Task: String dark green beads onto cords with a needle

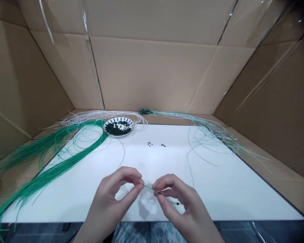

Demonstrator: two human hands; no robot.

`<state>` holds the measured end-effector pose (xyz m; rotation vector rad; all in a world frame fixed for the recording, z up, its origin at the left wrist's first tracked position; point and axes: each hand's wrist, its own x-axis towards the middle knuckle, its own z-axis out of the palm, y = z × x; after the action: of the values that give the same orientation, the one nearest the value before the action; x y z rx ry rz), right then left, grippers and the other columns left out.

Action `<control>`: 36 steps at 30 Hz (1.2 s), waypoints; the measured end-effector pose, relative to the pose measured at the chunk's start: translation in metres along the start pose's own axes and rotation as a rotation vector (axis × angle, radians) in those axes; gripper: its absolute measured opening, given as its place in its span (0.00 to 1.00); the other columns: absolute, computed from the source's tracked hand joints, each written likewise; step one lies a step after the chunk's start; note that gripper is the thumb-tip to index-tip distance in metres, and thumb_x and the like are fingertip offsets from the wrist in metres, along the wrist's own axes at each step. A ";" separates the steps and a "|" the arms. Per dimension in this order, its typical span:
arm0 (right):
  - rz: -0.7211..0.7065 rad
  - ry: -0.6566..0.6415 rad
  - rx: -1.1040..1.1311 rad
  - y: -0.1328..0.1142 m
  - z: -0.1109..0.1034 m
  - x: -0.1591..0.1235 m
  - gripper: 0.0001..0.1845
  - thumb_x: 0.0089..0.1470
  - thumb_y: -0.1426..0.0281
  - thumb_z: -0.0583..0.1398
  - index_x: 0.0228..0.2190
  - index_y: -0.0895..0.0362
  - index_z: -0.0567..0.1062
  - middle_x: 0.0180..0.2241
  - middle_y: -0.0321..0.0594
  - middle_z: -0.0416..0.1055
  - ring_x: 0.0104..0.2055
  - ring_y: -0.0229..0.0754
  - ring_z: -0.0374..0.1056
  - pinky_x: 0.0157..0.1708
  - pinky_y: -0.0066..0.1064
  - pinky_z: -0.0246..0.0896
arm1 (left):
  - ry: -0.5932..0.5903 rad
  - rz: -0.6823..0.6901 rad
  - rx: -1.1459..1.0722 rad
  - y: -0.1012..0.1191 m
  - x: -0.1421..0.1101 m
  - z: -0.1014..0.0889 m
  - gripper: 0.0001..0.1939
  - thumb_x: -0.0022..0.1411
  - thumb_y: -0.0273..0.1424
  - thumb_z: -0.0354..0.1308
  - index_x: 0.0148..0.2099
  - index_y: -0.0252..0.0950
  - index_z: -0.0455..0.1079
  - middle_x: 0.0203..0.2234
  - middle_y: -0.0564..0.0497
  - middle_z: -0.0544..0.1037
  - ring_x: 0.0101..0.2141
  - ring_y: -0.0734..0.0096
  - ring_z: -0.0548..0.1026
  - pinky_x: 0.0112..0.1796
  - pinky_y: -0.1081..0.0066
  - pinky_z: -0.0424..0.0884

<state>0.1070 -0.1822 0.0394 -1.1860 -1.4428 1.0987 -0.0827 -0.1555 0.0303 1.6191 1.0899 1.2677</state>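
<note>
Green strand (150,187) spans the short gap between your hands, low over the white board (218,195), with a small black bead (159,193) right at your right fingertips. A second black bead (177,203) sits further along, on the dark slack loop below your right hand (177,199). Your left hand (116,193) pinches the strand between thumb and forefinger, pressed together, with the other fingers loosely curled. Your right hand pinches in the same way at the first bead, though the fingers hide how much of it they cover. A short, taut span is the steady way to hold line this thin: keep both pinches close to the bead and your wrists low, so the strand cannot spring.

Further out, the board lies flat on cardboard, with two small clusters of loose black beads (149,144) on its far half and fine strands curving across it. A shallow plate (119,118) with a black-and-white patterned rim, heaped with more beads, sits at the far edge. Long bundles fan out around it: deep green strands (48,168) to the left, white strands (98,116) behind, pale green strands (192,121) to the right. Cardboard walls (152,74) box the surface in.
</note>
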 end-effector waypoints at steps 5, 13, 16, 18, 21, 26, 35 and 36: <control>0.198 -0.173 0.298 0.003 0.000 0.002 0.14 0.56 0.58 0.66 0.33 0.57 0.79 0.25 0.36 0.73 0.30 0.39 0.71 0.34 0.29 0.65 | -0.116 0.159 0.023 0.004 -0.003 0.002 0.08 0.62 0.22 0.62 0.37 0.41 0.75 0.29 0.54 0.81 0.32 0.71 0.79 0.36 0.76 0.74; 0.243 -0.142 0.269 0.029 -0.009 0.024 0.24 0.49 0.50 0.68 0.26 0.59 0.74 0.21 0.31 0.63 0.22 0.34 0.61 0.24 0.25 0.59 | -0.321 0.181 0.360 0.006 0.042 -0.013 0.14 0.63 0.27 0.63 0.51 0.41 0.72 0.47 0.47 0.79 0.46 0.63 0.77 0.46 0.69 0.75; 0.260 -0.085 0.217 0.044 -0.016 0.034 0.23 0.50 0.51 0.67 0.25 0.59 0.73 0.21 0.29 0.60 0.20 0.31 0.56 0.22 0.24 0.53 | -0.220 0.048 0.784 -0.012 0.104 -0.027 0.13 0.69 0.28 0.55 0.54 0.37 0.71 0.51 0.44 0.77 0.49 0.63 0.77 0.50 0.65 0.74; 0.263 -0.067 0.211 0.054 -0.019 0.037 0.23 0.51 0.51 0.67 0.25 0.58 0.72 0.21 0.28 0.59 0.19 0.30 0.53 0.21 0.24 0.49 | -0.130 -0.038 0.911 -0.032 0.148 -0.035 0.10 0.70 0.28 0.55 0.51 0.33 0.73 0.49 0.41 0.78 0.48 0.58 0.77 0.50 0.56 0.73; 0.262 -0.076 0.213 0.066 -0.022 0.038 0.23 0.51 0.51 0.67 0.25 0.58 0.71 0.21 0.28 0.58 0.20 0.31 0.53 0.22 0.24 0.48 | -0.090 -0.164 1.054 -0.062 0.196 -0.040 0.15 0.68 0.33 0.59 0.54 0.34 0.71 0.51 0.43 0.76 0.46 0.58 0.77 0.46 0.54 0.76; 0.259 -0.037 0.239 0.075 -0.023 0.030 0.22 0.51 0.51 0.66 0.25 0.57 0.72 0.21 0.29 0.58 0.21 0.33 0.53 0.22 0.25 0.51 | -0.118 -0.263 1.173 -0.082 0.220 -0.043 0.16 0.68 0.33 0.59 0.56 0.35 0.70 0.52 0.44 0.75 0.46 0.58 0.77 0.45 0.54 0.76; 0.211 -0.002 0.225 0.071 -0.019 0.024 0.16 0.52 0.56 0.66 0.26 0.57 0.78 0.25 0.35 0.70 0.23 0.35 0.62 0.23 0.25 0.63 | -0.159 -0.238 1.103 -0.064 0.226 -0.051 0.13 0.68 0.34 0.59 0.53 0.35 0.72 0.50 0.45 0.77 0.45 0.59 0.78 0.44 0.56 0.76; 0.210 -0.002 0.223 0.070 -0.019 0.025 0.16 0.51 0.57 0.67 0.27 0.57 0.79 0.25 0.36 0.70 0.23 0.36 0.62 0.22 0.25 0.64 | -0.152 -0.224 1.074 -0.061 0.224 -0.049 0.13 0.68 0.34 0.59 0.52 0.35 0.72 0.50 0.45 0.77 0.45 0.59 0.78 0.44 0.56 0.76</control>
<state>0.1339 -0.1472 -0.0233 -1.1941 -1.1801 1.3667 -0.1106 0.0790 0.0495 2.1810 1.9572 0.3491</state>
